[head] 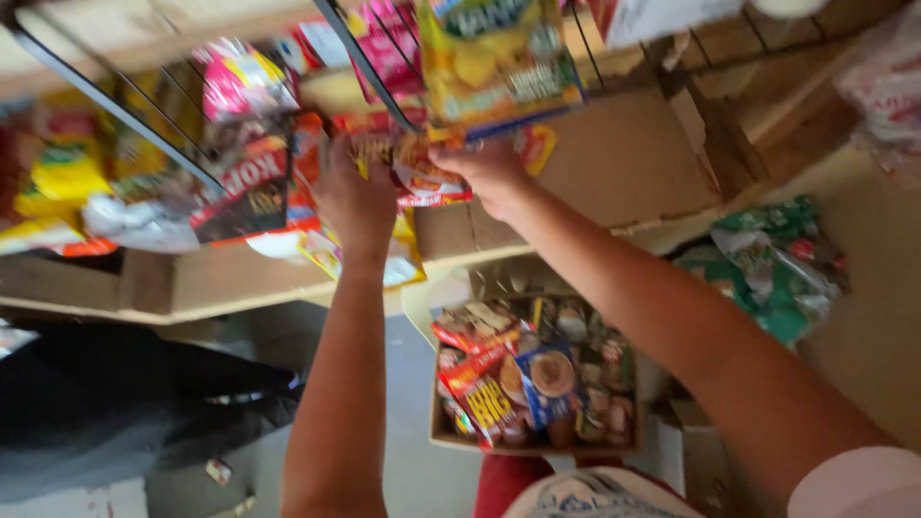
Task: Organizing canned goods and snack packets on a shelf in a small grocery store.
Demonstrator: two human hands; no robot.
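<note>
Below the forearms, a cardboard box [537,384] of snack packets is sitting low. Higher up, the left hand [357,197] and right hand [491,173] are gripping an orange snack packet [422,171], fingers clamped on it, apparently placing it at the wire rack [125,105]; careful seating seems needed.

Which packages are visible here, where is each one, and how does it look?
Small orange-red snack packet: held by both the left hand and the right hand at the shelf.
Large yellow chip bag: hanging above the hands.
Open cardboard box of red and blue packets: below, between the arms.
Green plastic bags: right, crumpled.
</note>
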